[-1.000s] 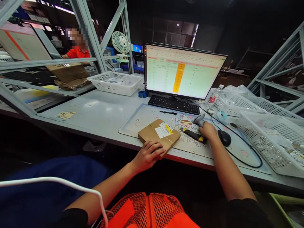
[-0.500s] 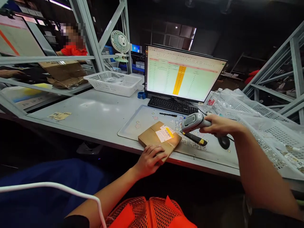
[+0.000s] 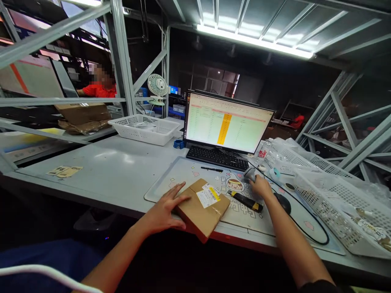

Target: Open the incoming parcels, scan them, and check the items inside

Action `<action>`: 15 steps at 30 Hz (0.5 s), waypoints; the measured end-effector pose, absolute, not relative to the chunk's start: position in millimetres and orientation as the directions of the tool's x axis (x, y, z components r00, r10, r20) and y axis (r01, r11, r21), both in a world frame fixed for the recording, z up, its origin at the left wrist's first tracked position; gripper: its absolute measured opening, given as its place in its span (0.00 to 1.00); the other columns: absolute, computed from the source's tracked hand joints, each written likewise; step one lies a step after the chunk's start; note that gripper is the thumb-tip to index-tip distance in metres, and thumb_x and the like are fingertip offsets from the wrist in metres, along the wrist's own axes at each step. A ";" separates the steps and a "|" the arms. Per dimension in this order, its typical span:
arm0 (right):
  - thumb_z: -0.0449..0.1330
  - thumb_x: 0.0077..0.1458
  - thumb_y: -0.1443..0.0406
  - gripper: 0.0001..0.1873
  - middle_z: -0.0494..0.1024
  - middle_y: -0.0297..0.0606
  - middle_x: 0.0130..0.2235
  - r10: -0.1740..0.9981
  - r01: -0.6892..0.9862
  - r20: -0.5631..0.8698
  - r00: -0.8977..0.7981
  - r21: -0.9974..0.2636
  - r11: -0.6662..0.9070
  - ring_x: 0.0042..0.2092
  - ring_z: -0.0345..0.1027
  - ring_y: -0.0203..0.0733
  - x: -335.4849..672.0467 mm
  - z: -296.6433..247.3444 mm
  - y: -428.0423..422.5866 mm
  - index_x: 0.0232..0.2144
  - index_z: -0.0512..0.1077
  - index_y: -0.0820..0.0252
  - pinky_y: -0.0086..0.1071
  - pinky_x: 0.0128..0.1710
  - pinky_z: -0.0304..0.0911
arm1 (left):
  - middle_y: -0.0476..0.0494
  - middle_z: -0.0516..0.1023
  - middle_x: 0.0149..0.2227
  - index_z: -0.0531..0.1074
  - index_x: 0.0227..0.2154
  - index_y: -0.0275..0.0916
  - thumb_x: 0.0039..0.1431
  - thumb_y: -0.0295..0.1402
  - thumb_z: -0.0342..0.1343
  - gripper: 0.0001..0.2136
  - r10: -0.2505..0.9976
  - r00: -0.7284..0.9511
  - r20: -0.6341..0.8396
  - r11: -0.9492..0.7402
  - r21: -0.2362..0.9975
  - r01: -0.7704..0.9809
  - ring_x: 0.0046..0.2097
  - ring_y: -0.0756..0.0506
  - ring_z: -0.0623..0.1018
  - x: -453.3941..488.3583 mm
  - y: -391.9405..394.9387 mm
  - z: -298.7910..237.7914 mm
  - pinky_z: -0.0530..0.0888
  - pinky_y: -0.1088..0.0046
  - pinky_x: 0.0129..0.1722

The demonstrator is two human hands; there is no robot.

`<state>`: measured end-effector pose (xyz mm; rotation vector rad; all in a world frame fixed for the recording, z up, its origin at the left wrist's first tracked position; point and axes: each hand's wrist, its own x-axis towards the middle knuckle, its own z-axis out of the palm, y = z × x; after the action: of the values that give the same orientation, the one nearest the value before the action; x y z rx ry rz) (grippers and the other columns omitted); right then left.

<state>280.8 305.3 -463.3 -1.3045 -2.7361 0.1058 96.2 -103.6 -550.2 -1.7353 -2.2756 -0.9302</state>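
A flat brown cardboard box (image 3: pixel 198 211) with a white and yellow label lies on the desk mat (image 3: pixel 171 179), its near corner hanging over the table edge. My left hand (image 3: pixel 165 207) rests against the box's left side with fingers stretched out and spread. My right hand (image 3: pixel 260 187) is closed on a grey barcode scanner (image 3: pixel 250 174) that lies low on the mat, right of the box. A yellow and black utility knife (image 3: pixel 246 200) lies between the box and my right hand. A black mouse (image 3: pixel 282 202) sits just right of my right wrist.
A monitor (image 3: pixel 226 128) showing a spreadsheet, a black keyboard (image 3: pixel 217 158) and a pen (image 3: pixel 211 169) stand behind the box. White baskets sit at back left (image 3: pixel 145 129) and along the right (image 3: pixel 336 191). A person in red (image 3: pixel 100 87) sits beyond the left shelving.
My right hand brought the scanner down from above the box to the mat. My left hand slid from the box's near corner to its left side, and the box shifted toward the table edge.
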 end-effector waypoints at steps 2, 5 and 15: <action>0.58 0.66 0.62 0.22 0.81 0.62 0.53 0.811 0.803 0.086 -0.579 -0.115 0.585 0.55 0.78 0.60 278.5 -474.0 310.5 0.58 0.74 0.69 0.45 0.52 0.71 | 0.32 0.56 0.76 0.71 0.66 0.49 0.45 0.40 0.80 0.43 0.811 -0.417 0.410 0.185 0.496 0.848 0.71 0.28 0.67 91.9 -103.6 -550.4 0.71 0.46 0.67; 0.61 0.64 0.59 0.20 0.82 0.60 0.51 0.835 0.823 0.117 -0.538 -0.142 0.550 0.53 0.79 0.62 269.3 -469.3 322.8 0.52 0.78 0.66 0.46 0.50 0.72 | 0.37 0.73 0.67 0.71 0.67 0.50 0.43 0.35 0.80 0.45 0.788 -0.501 0.358 0.251 0.556 0.792 0.66 0.32 0.75 94.8 -99.9 -552.9 0.74 0.51 0.66; 0.50 0.68 0.66 0.27 0.78 0.53 0.59 0.714 0.656 0.302 -0.631 -0.284 0.700 0.63 0.70 0.50 165.5 -458.2 341.9 0.66 0.69 0.67 0.37 0.63 0.63 | 0.38 0.84 0.54 0.77 0.61 0.44 0.59 0.57 0.66 0.32 0.535 -0.575 0.618 0.444 0.374 0.815 0.51 0.31 0.85 93.7 -94.6 -583.5 0.83 0.54 0.51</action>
<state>165.5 341.9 -458.2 -1.0639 -2.5175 0.2057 93.7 -94.6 -583.5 -1.1397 -2.2884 -0.9219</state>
